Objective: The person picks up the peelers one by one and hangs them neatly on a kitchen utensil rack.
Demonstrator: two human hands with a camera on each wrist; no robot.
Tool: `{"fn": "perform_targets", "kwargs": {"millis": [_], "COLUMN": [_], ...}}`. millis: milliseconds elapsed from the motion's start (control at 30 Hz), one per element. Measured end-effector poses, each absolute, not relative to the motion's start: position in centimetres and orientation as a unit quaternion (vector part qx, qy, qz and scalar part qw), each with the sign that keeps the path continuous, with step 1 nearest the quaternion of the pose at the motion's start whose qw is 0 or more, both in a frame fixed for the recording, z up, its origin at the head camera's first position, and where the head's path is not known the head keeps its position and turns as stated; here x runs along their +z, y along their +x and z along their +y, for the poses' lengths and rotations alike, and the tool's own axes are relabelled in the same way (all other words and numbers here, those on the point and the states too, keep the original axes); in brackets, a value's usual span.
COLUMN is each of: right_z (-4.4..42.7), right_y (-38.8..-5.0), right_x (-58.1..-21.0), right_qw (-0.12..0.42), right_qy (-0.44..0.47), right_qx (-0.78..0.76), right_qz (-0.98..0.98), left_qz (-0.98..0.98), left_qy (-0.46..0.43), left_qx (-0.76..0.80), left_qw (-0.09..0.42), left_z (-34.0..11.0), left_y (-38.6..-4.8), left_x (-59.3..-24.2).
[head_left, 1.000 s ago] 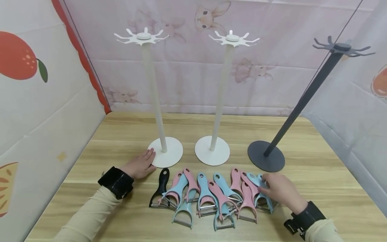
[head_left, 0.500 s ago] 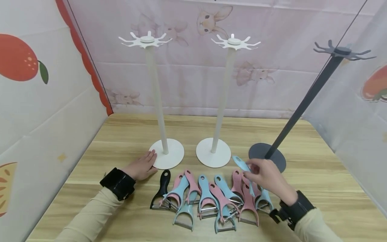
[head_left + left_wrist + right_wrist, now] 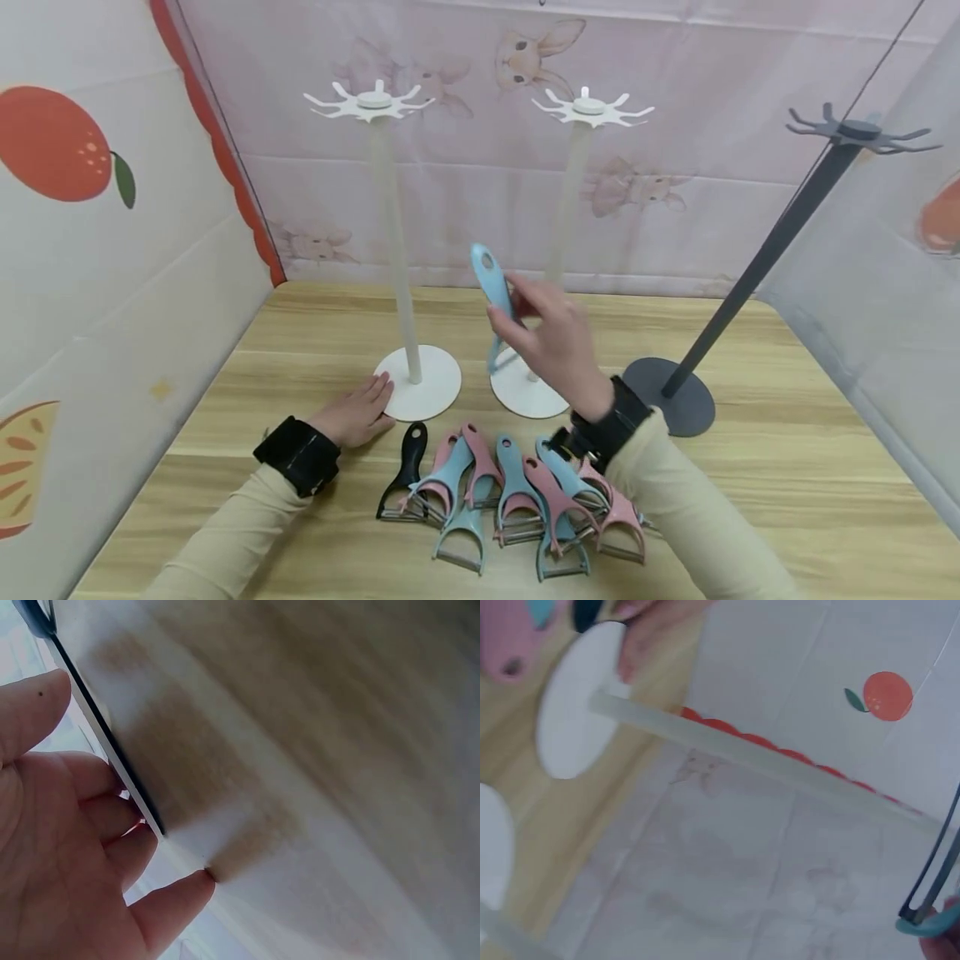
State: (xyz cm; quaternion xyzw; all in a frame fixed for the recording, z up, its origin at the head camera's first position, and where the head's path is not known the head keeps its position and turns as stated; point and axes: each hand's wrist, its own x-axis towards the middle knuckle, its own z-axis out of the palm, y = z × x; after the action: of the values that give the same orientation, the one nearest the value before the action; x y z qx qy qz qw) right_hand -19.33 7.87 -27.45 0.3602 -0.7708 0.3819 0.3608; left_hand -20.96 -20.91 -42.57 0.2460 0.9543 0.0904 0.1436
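Head view: one wooden table (image 3: pixel 247 375), three stands and two bare hands, a black wristband (image 3: pixel 298 457) on each arm
White stands: two, the left white stand (image 3: pixel 397 242) and the middle white stand (image 3: pixel 567 200)
Dark stand: one grey stand (image 3: pixel 757 273) at the right
Peelers in the heap: one black peeler (image 3: pixel 412 454), at least four pink peelers (image 3: pixel 551 492) and at least four blue peelers (image 3: pixel 512 462); they overlap too much for me to count fully
Left hand (image 3: pixel 352 414): laid flat, relaxed and holding nothing, fingertips on the base of the left white stand
Right hand (image 3: pixel 555 337): held up off the table, thumb and fingers pinching one light-blue peeler (image 3: pixel 491 279)
Light-blue peeler: handle end uppermost, between the two white poles as I see it, well above the heap and apart from the left hand
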Motion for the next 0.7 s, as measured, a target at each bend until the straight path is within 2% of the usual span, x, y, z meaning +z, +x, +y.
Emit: {"fn": "perform_targets", "kwargs": {"millis": [133, 300, 467, 700], "right_z": [5.1, 2.5, 0.5, -1.3], "right_y": [-20.1, -20.4, -21.0, -21.8], "right_x": [-25.1, -23.0, -21.3, -19.8], "right_qw": [0.461, 0.534, 0.577, 0.596], "right_qy": [0.390, 0.394, 0.388, 0.362], "right_qx": [0.352, 0.312, 0.296, 0.281], "right_qz": [-0.715, -0.679, -0.655, -0.659], "left_qz": [0.954, 0.953, 0.952, 0.953], "left_qy": [0.252, 0.262, 0.264, 0.257], "left_qx": [0.089, 0.082, 0.080, 0.084], "left_qw": [0.138, 0.130, 0.131, 0.139], "left_z": [-20.8, -20.7, -20.5, -20.2], "left_y": [-21.0, -21.1, -21.1, -20.8], "left_x": [-42.6, -42.8, -42.8, -42.7]}}
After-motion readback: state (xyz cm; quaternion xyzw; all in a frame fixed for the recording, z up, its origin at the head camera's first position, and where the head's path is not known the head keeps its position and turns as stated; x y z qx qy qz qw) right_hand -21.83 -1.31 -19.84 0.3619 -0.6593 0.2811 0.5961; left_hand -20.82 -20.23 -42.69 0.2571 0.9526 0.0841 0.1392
